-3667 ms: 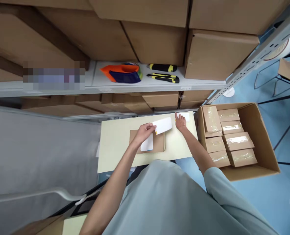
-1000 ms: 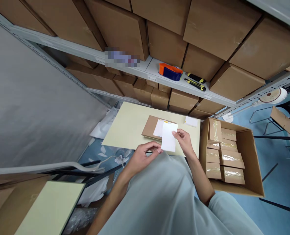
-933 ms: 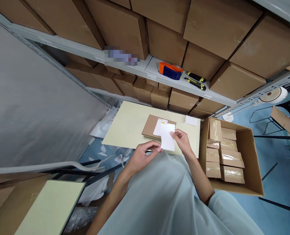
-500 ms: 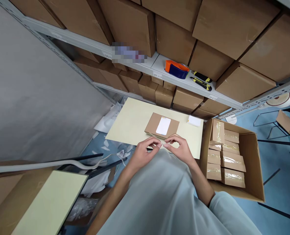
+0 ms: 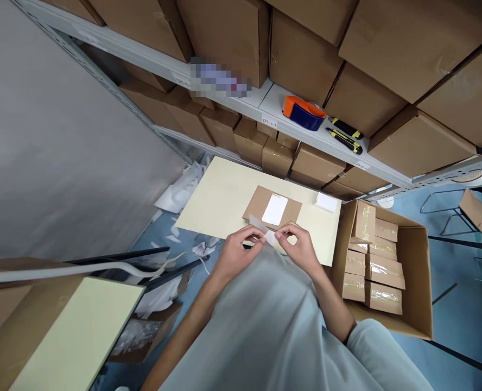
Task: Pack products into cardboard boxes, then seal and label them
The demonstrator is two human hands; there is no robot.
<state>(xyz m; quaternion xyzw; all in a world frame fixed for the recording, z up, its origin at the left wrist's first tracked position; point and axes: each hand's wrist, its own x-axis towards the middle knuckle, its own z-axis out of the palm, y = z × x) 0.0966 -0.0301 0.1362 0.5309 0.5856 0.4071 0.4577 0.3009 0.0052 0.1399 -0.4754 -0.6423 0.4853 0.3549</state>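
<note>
A small white sticker (image 5: pixel 271 237) with a translucent strip of backing sits between my fingertips, just over the near edge of the table. My left hand (image 5: pixel 241 251) pinches it from the left, thumb against index finger. From the other side my right hand (image 5: pixel 300 247) pinches its right edge. Beyond the fingers, a flat brown cardboard box (image 5: pixel 251 203) lies on the pale yellow tabletop (image 5: pixel 212 201). A white label (image 5: pixel 275 209) is on its upper face. Right of that box lies a stack of white labels (image 5: pixel 325 202).
An open carton (image 5: pixel 416 271) holding several taped boxes stands at right. The shelf (image 5: pixel 261 106) ahead bears cartons, an orange-and-blue tape dispenser (image 5: pixel 304 112) and yellow-black box cutters (image 5: pixel 346 136). Paper scraps (image 5: pixel 202 248) litter the floor at left, near a white cable (image 5: pixel 102 270).
My fingertips have moved slightly apart, and the white sticker with its translucent strip now shows between them. The whole view has shifted a little.
</note>
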